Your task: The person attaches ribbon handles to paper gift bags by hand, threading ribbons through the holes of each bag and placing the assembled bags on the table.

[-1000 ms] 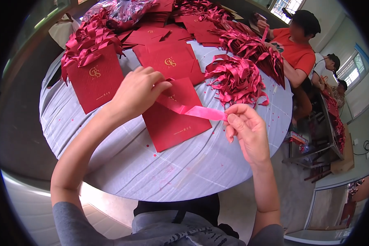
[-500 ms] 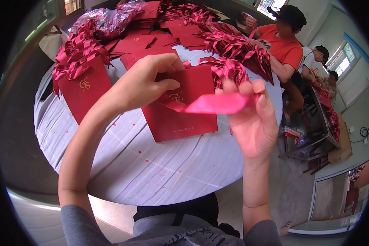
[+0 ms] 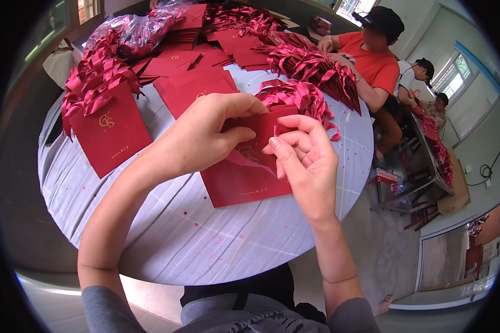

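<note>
A red paper bag [image 3: 241, 187] with a gold emblem on its front is held over the round table, tilted slightly. My left hand [image 3: 203, 136] is closed on its upper edge, thumb in front and fingers behind. A crimson ribbon [image 3: 247, 162] runs across the bag's face toward my right hand [image 3: 308, 164]. That hand pinches the ribbon's end between thumb and forefinger, near the bag's upper right edge. Behind the bag lies a bunch of looped crimson ribbons [image 3: 300, 97], and another red sheet or bag [image 3: 186, 83] sits just beyond my left hand.
A stack of red bags with ribbon handles [image 3: 108, 139] lies at the left. Flat red bags [image 3: 172, 60] and clear plastic wrap [image 3: 136, 30] are at the back. A co-worker in an orange shirt [image 3: 372, 64] handles ribboned bags at the far right. Small red dots lie on the cloth [image 3: 167, 244].
My right hand has moved left toward the bag, turning from an open-palmed hold into a pinch. The ribbon, stretched out to the right before, now hangs lower across the bag.
</note>
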Demonstrator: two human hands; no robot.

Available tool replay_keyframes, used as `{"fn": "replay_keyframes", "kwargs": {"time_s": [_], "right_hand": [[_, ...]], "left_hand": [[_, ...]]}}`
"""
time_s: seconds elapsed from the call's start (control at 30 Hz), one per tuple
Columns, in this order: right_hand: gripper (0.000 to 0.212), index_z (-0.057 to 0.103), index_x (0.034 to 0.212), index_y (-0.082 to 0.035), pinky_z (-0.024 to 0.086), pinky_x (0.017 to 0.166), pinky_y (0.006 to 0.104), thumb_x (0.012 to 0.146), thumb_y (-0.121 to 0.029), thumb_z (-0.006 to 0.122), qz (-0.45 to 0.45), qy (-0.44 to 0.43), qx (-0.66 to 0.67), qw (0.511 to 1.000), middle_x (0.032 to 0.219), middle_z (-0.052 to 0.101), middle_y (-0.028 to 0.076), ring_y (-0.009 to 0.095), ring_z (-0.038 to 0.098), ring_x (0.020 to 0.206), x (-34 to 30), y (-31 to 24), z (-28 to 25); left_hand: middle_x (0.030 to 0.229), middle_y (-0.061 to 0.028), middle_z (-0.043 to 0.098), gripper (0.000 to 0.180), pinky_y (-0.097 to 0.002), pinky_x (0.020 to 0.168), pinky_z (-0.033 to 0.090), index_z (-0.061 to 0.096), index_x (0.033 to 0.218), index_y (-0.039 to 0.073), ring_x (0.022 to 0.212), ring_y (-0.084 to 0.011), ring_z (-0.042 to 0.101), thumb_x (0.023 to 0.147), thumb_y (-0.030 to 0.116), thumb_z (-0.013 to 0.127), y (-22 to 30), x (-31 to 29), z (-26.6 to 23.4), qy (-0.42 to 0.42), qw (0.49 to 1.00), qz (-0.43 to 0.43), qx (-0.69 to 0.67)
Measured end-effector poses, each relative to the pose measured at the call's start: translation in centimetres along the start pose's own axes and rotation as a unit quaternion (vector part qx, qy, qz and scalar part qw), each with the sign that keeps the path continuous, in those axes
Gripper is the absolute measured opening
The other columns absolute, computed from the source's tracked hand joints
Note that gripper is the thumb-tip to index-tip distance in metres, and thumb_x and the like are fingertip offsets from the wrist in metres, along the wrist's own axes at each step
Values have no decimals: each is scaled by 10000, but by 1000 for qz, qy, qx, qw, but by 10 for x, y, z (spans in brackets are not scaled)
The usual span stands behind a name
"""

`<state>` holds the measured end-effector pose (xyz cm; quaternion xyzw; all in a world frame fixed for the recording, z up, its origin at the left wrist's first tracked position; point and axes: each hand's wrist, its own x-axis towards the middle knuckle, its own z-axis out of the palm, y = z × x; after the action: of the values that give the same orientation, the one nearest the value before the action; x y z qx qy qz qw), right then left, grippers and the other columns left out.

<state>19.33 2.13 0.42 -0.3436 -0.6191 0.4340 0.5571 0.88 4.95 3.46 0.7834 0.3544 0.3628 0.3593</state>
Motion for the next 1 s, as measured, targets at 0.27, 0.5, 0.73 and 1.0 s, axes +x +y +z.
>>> {"fn": "replay_keyframes", "kwargs": {"time_s": [0.27, 0.5, 0.73, 1.0], "right_hand": [[122, 491, 967, 19, 484, 679, 206, 891, -3, 583, 14, 15, -43, 999, 814, 621, 70, 92, 611, 753, -1, -4, 2], [85, 522, 914, 5, 474, 644, 193, 880, -18, 597, 96, -45, 26, 994, 750, 620, 48, 73, 596, 703, 2, -14, -14], [192, 427, 942, -5, 469, 618, 193, 862, 20, 600, 63, -14, -7, 998, 755, 607, 70, 72, 584, 689, -4, -22, -16], [291, 348, 997, -10, 466, 617, 203, 849, 55, 589, 55, -17, -45, 997, 746, 590, 82, 86, 579, 683, -5, -25, -20]], "left_hand": [[976, -79, 631, 267, -267, 867, 475, 574, 1095, -54, 956, -114, 587, 828, -63, 575, 3, 1, 5, 6, 1000, -1, 7], [833, -118, 671, 214, -275, 736, 518, 609, 1020, -48, 779, -138, 641, 806, -55, 602, 11, -3, 15, 44, 996, 55, 54], [853, -129, 669, 240, -325, 784, 482, 620, 1024, -12, 804, -209, 661, 786, -47, 618, 20, -8, 21, 35, 985, 77, 153], [856, -110, 664, 241, -333, 757, 361, 624, 1005, 37, 753, -246, 623, 772, -23, 626, 20, -9, 25, 47, 971, 107, 209]]}}
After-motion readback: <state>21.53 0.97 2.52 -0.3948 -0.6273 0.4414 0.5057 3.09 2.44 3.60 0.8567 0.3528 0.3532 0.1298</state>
